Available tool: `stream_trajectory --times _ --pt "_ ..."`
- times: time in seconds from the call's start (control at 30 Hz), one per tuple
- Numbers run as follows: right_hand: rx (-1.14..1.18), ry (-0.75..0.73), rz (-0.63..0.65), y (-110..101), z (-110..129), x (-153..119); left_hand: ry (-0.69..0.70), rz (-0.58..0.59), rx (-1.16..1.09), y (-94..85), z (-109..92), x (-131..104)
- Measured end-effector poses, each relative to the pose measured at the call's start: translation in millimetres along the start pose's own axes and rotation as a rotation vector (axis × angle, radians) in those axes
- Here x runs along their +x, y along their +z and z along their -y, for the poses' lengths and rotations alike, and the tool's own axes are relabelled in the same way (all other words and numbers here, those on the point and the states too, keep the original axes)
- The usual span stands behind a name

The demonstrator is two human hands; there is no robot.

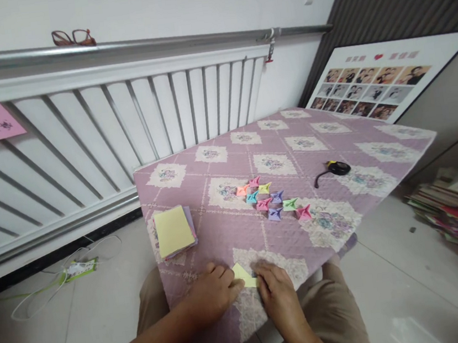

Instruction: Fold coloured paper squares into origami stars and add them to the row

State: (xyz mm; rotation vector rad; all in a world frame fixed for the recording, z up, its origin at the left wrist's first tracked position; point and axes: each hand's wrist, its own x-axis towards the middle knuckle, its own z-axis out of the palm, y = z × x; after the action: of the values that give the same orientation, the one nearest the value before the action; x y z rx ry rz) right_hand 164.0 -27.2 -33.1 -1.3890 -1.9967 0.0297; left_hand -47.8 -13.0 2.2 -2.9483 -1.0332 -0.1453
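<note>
A pale yellow sheet of folding paper (244, 276), folded to a pointed top with a flat strip at its lower edge, lies on the cloth near the table's front edge. My left hand (214, 293) grips its left side, fingers curled and thumb against the paper. On its right side rests my right hand (275, 285), fingers bent and pressed to the edge; the fingertips are partly hidden. Farther back sit several small folded paper figures (272, 199) in pink, orange, yellow, blue, purple and green. Left of my hands is a stack of coloured paper (174, 231), yellow on top.
A purple flowered tablecloth (232, 165) covers the table. Toward the right lies a black and yellow tape measure (338, 167) with a strap. A white radiator (162, 107) stands behind, and a photo board (372, 84) leans at the back right. A power strip (81, 268) is on the floor.
</note>
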Motion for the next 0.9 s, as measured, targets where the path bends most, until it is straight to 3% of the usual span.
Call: stream_trajectory --times 0.23,0.43,0.67,0.9 --pt "-0.001 -0.205 0.129 0 30 -20 -0.020 -0.023 0.005 5.3 -1 -5" --pt "-0.029 -0.236 0.154 0 15 -29 -0.137 -0.029 -0.073 6.4 0 -26" --pt "0.020 -0.159 0.114 -10 -1 -29 -0.310 -0.064 -0.110 25.9 0 -50" --pt "0.007 -0.048 0.327 -15 6 9 -0.352 -0.106 -0.175 26.1 2 -46"
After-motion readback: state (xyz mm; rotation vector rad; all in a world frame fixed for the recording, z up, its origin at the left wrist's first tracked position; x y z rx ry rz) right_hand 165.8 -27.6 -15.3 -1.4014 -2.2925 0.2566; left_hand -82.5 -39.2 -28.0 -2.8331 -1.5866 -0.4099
